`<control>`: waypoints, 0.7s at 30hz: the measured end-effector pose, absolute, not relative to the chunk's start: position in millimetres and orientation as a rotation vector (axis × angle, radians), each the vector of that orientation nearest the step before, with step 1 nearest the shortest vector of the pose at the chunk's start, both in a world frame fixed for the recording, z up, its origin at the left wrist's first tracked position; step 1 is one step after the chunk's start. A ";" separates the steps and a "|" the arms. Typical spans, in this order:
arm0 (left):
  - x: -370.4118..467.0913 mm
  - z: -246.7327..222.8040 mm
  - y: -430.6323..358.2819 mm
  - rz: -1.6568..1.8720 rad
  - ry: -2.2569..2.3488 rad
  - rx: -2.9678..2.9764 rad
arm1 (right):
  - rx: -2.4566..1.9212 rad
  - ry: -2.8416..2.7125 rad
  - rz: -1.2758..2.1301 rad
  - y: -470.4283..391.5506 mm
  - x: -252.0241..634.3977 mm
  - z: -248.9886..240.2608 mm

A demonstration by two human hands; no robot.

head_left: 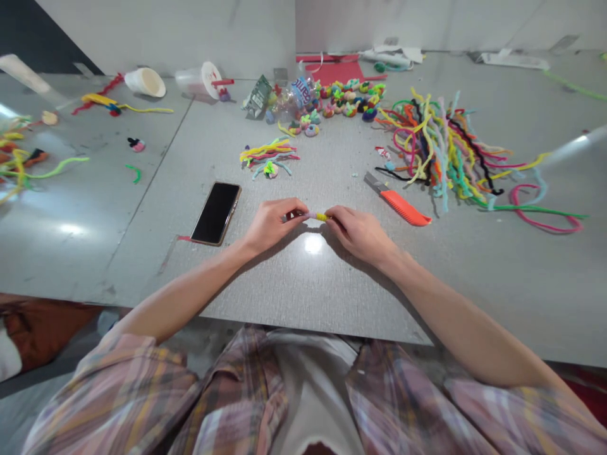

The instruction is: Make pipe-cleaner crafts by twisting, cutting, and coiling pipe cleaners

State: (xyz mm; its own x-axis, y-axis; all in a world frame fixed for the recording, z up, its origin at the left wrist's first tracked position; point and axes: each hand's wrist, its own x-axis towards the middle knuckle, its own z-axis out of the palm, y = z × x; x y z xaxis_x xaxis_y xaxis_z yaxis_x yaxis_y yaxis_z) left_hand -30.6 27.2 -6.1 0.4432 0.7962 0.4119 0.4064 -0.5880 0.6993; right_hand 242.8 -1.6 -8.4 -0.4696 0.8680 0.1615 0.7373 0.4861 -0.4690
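Between my two hands, just above the grey table (303,278), is a small piece of pipe cleaner (317,216), pale lilac at its left end and yellow at its right. The fingertips of my left hand (279,221) pinch the lilac end. My right hand (358,232) pinches the yellow end, its fingers hiding part of it. Beyond my hands lies a small bundle of cut pipe cleaners (270,151), with a little yellow-green and pink twisted piece (270,169) at its near side. An orange-handled scissors-like cutter or knife (403,207) lies right of my right hand.
A phone (216,213) lies left of my left hand. A large heap of pipe cleaners (446,151) spreads at the right. Behind are many small coloured pieces (351,98), a clear plastic bottle (298,98), a green packet (257,97) and tipped cups (146,82).
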 end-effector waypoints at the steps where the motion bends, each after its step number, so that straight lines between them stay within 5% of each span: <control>1: -30.6 -6.4 27.4 1.019 1.008 2.188 | -1.333 -2.352 0.481 -1.7 243.0 -8.2; 21: -31.9 -10.7 26.0 0.998 0.982 2.237 | -1.320 -2.298 0.479 -3.9 243.3 -5.6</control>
State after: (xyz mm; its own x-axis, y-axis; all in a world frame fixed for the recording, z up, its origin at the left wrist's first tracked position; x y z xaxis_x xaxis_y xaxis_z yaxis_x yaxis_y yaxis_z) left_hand -31.9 26.0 -10.7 0.4717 0.7740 0.4225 0.4094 -0.6166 0.6725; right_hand 243.3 -3.9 -5.6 -0.4442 0.8723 0.2045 0.7179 0.4831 -0.5012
